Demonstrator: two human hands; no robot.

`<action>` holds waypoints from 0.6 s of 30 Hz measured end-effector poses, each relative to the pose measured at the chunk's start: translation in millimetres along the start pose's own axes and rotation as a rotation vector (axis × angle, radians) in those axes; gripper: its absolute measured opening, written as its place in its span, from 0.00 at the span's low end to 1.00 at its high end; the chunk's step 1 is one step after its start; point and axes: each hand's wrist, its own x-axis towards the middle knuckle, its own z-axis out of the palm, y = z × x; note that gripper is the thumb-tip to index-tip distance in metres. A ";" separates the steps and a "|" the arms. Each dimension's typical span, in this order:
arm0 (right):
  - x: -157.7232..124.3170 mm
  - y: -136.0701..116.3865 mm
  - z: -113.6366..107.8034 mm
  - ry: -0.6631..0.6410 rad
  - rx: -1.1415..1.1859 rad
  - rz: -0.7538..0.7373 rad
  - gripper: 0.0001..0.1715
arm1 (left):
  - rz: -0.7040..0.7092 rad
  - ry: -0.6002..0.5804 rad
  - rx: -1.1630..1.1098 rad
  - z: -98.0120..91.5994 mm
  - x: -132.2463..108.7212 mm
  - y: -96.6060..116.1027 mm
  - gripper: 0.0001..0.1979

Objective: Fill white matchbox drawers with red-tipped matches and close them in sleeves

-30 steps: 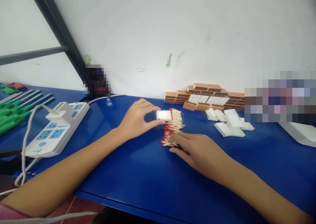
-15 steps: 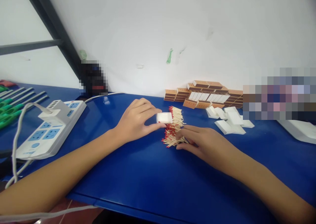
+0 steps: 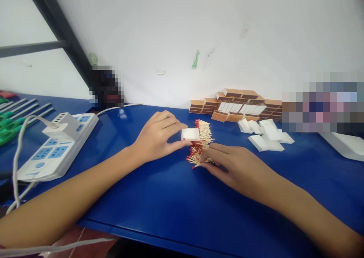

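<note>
Head view: white tray (image 3: 190,134) beside heaped matches (image 3: 204,129)
The left hand (image 3: 157,137) pinches the tray at their left edge; the right hand (image 3: 240,169), fingers narrowed, touches the nearer matches; whether it grips any I cannot tell.

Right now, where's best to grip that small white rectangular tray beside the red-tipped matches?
The white tray is probably best pinched by its near and far walls, from the left, as the left hand does: its top is open and matches crowd its right.
</note>
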 end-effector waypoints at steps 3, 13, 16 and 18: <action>2.5 -5.9 5.2 -0.014 0.005 0.001 0.08 | -0.009 -0.008 -0.008 1.5 -0.9 -0.7 0.18; -1.3 -0.7 -16.6 -0.204 0.217 0.113 0.17 | 0.000 0.009 -0.007 1.0 0.6 0.8 0.18; -0.2 -2.1 -16.2 -0.218 0.222 0.123 0.08 | -0.001 0.003 -0.013 0.7 0.4 1.3 0.18; 0.8 -3.2 -12.3 -0.200 0.233 0.127 0.04 | -0.004 -0.002 -0.014 0.4 0.2 1.4 0.17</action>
